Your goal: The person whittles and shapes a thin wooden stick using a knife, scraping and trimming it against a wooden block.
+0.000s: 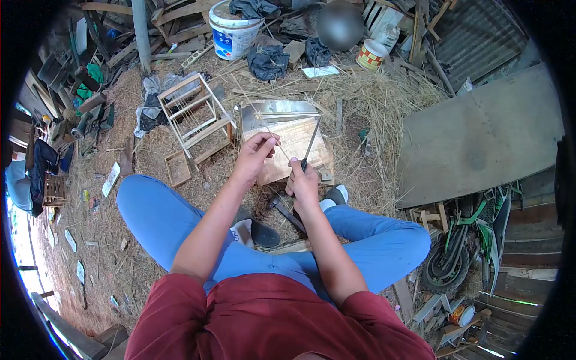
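Observation:
A thin wooden strip (274, 136) slants between my two hands above a wooden board (292, 141). My left hand (257, 155) pinches the strip partway along, fingers curled. My right hand (303, 183) is closed round the dark handle of a long thin blade (312, 139), which points up and away, and the strip's lower end is at its thumb. More thin strips (288, 116) lie across the far part of the board. Just below my right hand, a dark hammer-like tool (285, 213) rests near my feet.
A small wooden frame (197, 114) stands left of the board, with an open wooden box (178, 168) nearer me. Behind are a white bucket (233, 36) and a yellow-red tub (372, 55). A large panel (480, 138) leans at right above a green motorbike (456, 252).

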`<state>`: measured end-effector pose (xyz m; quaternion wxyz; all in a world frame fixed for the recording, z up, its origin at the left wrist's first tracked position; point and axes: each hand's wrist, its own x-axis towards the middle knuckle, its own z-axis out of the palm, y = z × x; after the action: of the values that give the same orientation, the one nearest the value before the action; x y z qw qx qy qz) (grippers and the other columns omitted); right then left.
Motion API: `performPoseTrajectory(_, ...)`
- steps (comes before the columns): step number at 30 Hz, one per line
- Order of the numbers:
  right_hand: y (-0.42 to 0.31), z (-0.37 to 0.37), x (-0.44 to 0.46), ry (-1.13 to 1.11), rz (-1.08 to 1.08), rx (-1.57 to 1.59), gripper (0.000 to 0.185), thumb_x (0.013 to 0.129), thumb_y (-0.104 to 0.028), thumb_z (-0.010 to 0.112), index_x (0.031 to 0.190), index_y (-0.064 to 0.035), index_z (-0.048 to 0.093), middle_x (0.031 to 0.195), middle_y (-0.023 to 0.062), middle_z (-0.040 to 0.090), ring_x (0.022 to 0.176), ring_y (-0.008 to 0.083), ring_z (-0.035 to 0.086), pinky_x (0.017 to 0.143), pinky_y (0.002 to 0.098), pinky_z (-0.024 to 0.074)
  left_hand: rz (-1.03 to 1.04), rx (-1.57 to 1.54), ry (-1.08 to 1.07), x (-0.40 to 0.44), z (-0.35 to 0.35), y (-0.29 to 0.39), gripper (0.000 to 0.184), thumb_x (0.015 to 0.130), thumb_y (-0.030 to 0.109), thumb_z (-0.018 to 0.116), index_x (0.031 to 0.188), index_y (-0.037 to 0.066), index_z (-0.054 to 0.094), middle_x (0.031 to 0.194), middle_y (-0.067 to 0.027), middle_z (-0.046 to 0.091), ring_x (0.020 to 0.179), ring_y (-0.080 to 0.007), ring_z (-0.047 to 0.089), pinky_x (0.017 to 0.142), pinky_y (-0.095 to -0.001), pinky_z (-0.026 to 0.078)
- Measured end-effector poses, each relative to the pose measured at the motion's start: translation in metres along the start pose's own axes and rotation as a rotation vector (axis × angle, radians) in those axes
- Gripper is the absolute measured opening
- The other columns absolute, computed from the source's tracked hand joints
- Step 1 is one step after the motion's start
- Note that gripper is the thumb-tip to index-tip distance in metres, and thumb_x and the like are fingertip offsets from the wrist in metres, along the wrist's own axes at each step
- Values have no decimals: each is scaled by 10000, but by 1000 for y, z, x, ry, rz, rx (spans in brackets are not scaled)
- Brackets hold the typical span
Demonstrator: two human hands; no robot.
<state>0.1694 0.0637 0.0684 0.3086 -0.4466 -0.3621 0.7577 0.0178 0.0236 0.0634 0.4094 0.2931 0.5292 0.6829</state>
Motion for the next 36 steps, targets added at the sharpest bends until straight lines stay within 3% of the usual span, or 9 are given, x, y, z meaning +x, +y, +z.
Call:
performPoseTrajectory(6, 3, -1, 1, -2, -15, -30, 223, 993, -266, 629, 915, -73, 550, 572, -64, 377, 406, 54, 329, 388, 270, 289, -31, 8, -13, 2, -6, 1, 213, 1003, 211, 613, 1125, 45, 667, 945, 2, 660, 790, -71, 554, 746, -232, 471)
performPoseTrajectory(8, 4, -2, 2, -4, -22, -37, 223, 993, -263, 630, 915, -70, 548, 577, -60, 381, 407, 54, 329, 389, 270, 289, -117, 5, 84, 4, -13, 8, 265, 994, 251, 622, 1153, 43, 662, 988, 5, 683, 836, -79, 575, 767, -254, 475)
performPoseTrajectory(11, 3, -4, 4, -2, -24, -40, 228, 993, -249, 630, 894, -65, 541, 553, -45, 399, 392, 71, 343, 378, 276, 292, -81, 21, 243, 18, -39, 10, 317, 995, 278, 613, 1222, 57, 632, 1050, -7, 686, 841, -89, 576, 776, -267, 479)
performPoseTrajectory(13, 4, -5, 6, -4, -16, -39, 234, 992, -239, 629, 871, -62, 534, 524, -33, 412, 377, 87, 357, 366, 283, 294, -134, 18, 291, 24, -54, 20, 322, 1001, 226, 597, 1279, 65, 597, 1120, -27, 685, 878, -96, 590, 793, -263, 479)
performPoseTrajectory(15, 6, -6, 9, -4, -28, -94, 235, 994, -238, 624, 866, -63, 534, 525, -30, 411, 377, 88, 359, 367, 285, 294, 39, -46, 271, 26, -65, 27, 410, 998, 229, 604, 1364, 54, 542, 1186, -75, 663, 853, -113, 615, 755, -260, 490)
performPoseTrajectory(19, 9, -7, 9, -20, -23, -126, 231, 996, -263, 633, 920, -60, 550, 587, -56, 385, 417, 50, 329, 394, 266, 290, 115, -136, 211, 28, -78, 39, 454, 989, 158, 582, 1413, 26, 486, 1253, -93, 636, 896, -134, 643, 805, -293, 522)
performPoseTrajectory(27, 11, -8, 12, -6, -9, -119, 242, 980, -243, 642, 851, -76, 523, 516, -38, 398, 375, 87, 350, 368, 288, 307, 103, -102, 338, 25, -80, 42, 337, 968, 146, 647, 1272, 26, 563, 1089, -61, 670, 873, -133, 648, 766, -273, 531)
performPoseTrajectory(29, 12, -8, 10, -8, -3, -146, 231, 989, -260, 635, 907, -57, 562, 587, -49, 397, 409, 60, 338, 390, 272, 304, 126, -107, 337, 27, -85, 38, 333, 961, 155, 670, 1252, 24, 575, 1024, -50, 672, 859, -135, 654, 751, -278, 536)
performPoseTrajectory(36, 15, -9, 13, 18, -22, -166, 245, 977, -244, 643, 854, -68, 524, 516, -39, 394, 381, 86, 361, 369, 289, 318, 148, -155, 374, 30, -92, 32, 225, 967, 125, 656, 1160, 21, 606, 965, -48, 673, 839, -141, 658, 771, -302, 559)
